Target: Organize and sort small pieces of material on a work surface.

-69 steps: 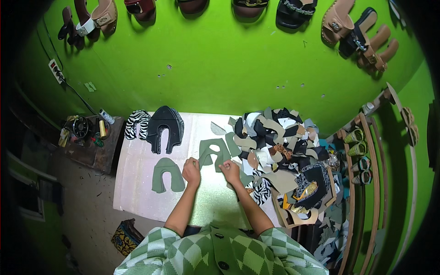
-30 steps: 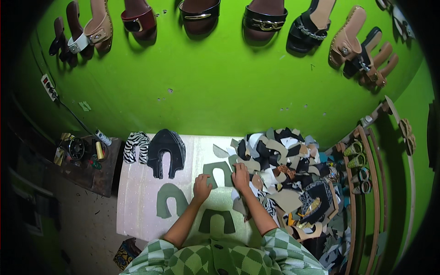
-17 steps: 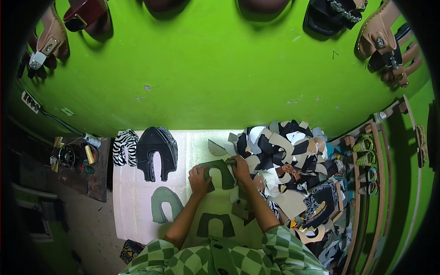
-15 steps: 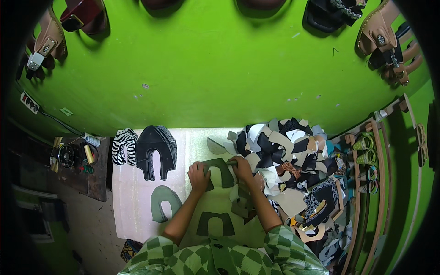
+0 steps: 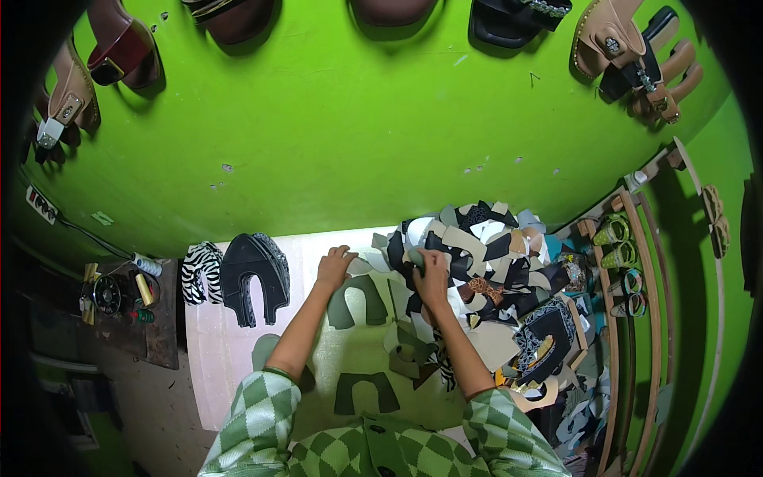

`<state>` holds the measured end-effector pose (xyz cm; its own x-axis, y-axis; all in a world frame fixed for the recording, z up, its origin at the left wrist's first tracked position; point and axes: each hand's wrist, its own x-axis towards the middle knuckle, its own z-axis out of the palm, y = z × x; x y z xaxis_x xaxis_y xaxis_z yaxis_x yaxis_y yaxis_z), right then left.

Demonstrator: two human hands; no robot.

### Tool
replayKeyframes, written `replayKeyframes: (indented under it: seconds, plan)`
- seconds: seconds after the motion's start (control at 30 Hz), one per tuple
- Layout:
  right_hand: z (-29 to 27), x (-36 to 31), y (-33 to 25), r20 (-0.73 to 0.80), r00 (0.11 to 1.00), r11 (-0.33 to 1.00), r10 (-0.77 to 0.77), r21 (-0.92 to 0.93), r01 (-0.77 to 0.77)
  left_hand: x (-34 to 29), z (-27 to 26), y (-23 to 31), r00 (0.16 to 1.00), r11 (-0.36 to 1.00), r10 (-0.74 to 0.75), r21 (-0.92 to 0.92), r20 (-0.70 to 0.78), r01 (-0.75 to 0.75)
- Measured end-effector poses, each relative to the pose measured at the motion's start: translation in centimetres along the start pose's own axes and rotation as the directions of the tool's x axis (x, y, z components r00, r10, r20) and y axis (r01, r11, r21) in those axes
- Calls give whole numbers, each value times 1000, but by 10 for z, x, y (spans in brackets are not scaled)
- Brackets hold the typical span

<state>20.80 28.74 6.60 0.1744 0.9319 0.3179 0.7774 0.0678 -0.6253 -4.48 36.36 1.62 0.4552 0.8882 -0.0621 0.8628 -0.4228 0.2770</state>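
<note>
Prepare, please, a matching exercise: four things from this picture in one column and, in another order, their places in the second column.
Things:
1. Right hand
2. Zebra-print stack
3. Green arch nearest the left hand
4. Dark red sandal

Places:
A. between the two forearms
B. high on the green wall
C. at the scrap heap
D. just left of the black stack

Right pairs: 1-C, 2-D, 3-A, 4-B.
</note>
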Motion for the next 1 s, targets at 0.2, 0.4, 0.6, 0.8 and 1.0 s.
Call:
replayKeyframes:
  seconds: [0.2, 0.4, 0.6, 0.8, 1.0]
  plan:
    - [52, -2, -26, 110, 971, 925, -210, -298, 234, -12, -10, -1, 999, 998, 37, 55, -32, -35]
    - [82, 20, 12, -16, 971, 948, -237, -222, 227, -15, -12, 0, 959, 997, -48, -77, -280, 27]
    - [41, 43, 35, -89, 996, 991, -23, 126, 34, -16, -26, 0, 934, 934, -254, -315, -252, 169]
    - [6, 20, 5, 25, 1000, 975, -17, 222, 10, -47, -23, 23, 910, 920, -167, -391, -379, 5]
    - [-6, -77, 3, 569, 803, 928, -177, -175, 329, -101, 4, 72, 934, 972, -3, -222, -357, -81]
